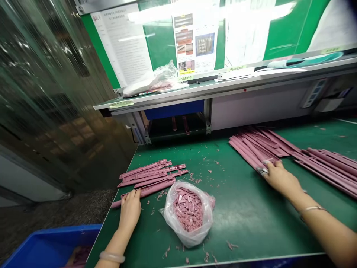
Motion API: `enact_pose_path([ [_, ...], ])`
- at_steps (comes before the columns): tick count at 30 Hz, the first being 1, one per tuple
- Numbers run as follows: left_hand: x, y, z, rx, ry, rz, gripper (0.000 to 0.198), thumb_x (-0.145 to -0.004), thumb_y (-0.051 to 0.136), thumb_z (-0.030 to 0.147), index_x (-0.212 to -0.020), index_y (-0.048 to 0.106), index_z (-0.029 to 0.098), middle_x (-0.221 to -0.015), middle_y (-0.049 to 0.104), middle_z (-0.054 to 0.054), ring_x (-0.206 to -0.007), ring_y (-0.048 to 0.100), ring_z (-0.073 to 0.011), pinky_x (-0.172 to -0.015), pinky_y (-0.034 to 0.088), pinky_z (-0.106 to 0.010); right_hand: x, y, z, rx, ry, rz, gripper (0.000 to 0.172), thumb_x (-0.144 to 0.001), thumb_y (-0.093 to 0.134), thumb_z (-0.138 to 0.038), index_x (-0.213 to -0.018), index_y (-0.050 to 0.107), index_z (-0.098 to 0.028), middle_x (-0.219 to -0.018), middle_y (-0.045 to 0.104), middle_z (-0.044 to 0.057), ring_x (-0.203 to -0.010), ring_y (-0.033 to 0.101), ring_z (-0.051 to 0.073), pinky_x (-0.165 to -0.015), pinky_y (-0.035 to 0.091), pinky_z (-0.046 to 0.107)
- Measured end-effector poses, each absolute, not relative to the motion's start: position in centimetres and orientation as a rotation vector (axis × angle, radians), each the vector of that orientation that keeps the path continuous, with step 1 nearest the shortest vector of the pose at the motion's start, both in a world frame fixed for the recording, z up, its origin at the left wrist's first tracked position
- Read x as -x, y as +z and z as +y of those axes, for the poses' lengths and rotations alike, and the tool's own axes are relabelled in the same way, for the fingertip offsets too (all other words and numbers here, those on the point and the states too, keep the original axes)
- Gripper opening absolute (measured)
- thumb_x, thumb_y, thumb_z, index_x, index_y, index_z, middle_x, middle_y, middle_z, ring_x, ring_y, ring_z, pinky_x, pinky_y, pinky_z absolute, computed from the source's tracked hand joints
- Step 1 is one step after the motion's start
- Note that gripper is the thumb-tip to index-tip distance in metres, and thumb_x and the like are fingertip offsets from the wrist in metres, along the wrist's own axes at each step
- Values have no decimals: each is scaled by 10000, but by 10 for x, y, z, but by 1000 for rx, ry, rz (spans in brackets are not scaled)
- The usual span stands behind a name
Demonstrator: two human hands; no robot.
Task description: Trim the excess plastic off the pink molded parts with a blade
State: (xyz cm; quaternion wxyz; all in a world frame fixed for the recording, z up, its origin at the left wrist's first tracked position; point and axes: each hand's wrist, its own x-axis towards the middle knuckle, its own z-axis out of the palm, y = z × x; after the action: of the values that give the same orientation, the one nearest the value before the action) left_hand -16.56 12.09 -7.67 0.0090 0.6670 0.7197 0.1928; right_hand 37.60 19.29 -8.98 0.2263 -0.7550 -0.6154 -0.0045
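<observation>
My left hand (129, 210) lies over a long pink plastic strip (147, 190) and grips it near the table's left edge. More pink strips (147, 174) lie in a loose pile just beyond that hand. My right hand (280, 179) presses on the near ends of a fanned bundle of pink strips (255, 147), and its fingers seem closed on them. A clear plastic bag of cut pink pieces (188, 212) stands open between my hands. Another heap of pink strips (326, 169) lies to the right.
Pink shavings are scattered over the green bench mat (237, 227). A blue crate (50, 247) holding pink pieces sits below the bench's left edge. A shelf (212, 91) above carries a plastic bag and papers, with printed sheets (195, 42) posted behind it. A ribbed transparent curtain (50, 93) hangs at left.
</observation>
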Motion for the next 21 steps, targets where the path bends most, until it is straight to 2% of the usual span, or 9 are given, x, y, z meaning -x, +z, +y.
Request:
enact_pose_path([
  [3,171,-66,118,-2033,722,2124,251,-792,469,179,-974,643,184,-992,654,-125,-1003,578,-331,-927,390,-493,-362,-101,185,2125,17,-1787,361,-868,436,-258,-1163,599,-128,-1180,549,252,-818,642,323,-646,445,413],
  [6,165,-50,111,-1884,936,1981,193,-793,566,320,-949,629,224,-898,655,-67,-807,611,-266,-716,468,-370,-341,-95,183,2091,50,-1858,362,-867,438,-242,-1193,560,-146,-1206,549,196,-897,631,298,-723,474,389],
  [8,151,-35,107,-1743,1131,1857,278,-850,519,443,-988,604,217,-690,568,-8,-565,538,-186,-520,415,-282,-313,-77,175,2015,86,-1909,346,-904,421,-313,-1194,548,-172,-1206,559,163,-921,626,269,-759,480,363],
  [10,128,-17,104,-1608,1348,1693,408,-912,376,528,-1056,566,196,-579,390,56,-417,369,-116,-413,306,-228,-274,-51,158,1834,183,-2013,326,-944,366,-343,-1169,548,-195,-1153,590,136,-919,622,245,-768,478,342],
  [12,103,2,101,-1505,1546,1520,449,-927,319,555,-1063,546,192,-606,330,65,-422,316,-91,-409,288,-215,-228,-20,131,1555,293,-2194,304,-931,352,-217,-1175,533,-212,-1090,618,97,-908,617,219,-758,469,320],
  [14,77,22,98,-1442,1708,1377,411,-939,311,528,-1074,534,210,-704,399,32,-499,386,-87,-464,349,-217,-185,8,103,1410,322,-2369,382,-794,386,-34,-1097,557,-193,-1001,634,78,-845,613,199,-691,444,285],
  [15,66,30,96,-1422,1777,1312,394,-944,308,512,-1085,532,220,-720,405,30,-505,379,-84,-463,347,-214,-168,20,90,1369,324,-2452,377,-728,404,-2,-1011,573,-184,-927,634,68,-775,605,192,-628,415,274],
  [18,40,50,88,-1378,2026,992,392,-936,384,496,-1041,583,175,-634,408,39,-446,321,-75,-406,292,-213,-136,45,66,1250,269,-2554,349,-669,453,-15,-950,574,-183,-901,623,64,-699,576,192,-533,316,275],
  [21,27,60,80,-1393,2181,849,527,-897,393,614,-953,629,146,-525,400,52,-392,300,-80,-366,253,-224,-127,54,56,1203,231,-2570,312,-670,481,-24,-927,573,-176,-864,612,61,-673,557,186,-506,250,279],
])
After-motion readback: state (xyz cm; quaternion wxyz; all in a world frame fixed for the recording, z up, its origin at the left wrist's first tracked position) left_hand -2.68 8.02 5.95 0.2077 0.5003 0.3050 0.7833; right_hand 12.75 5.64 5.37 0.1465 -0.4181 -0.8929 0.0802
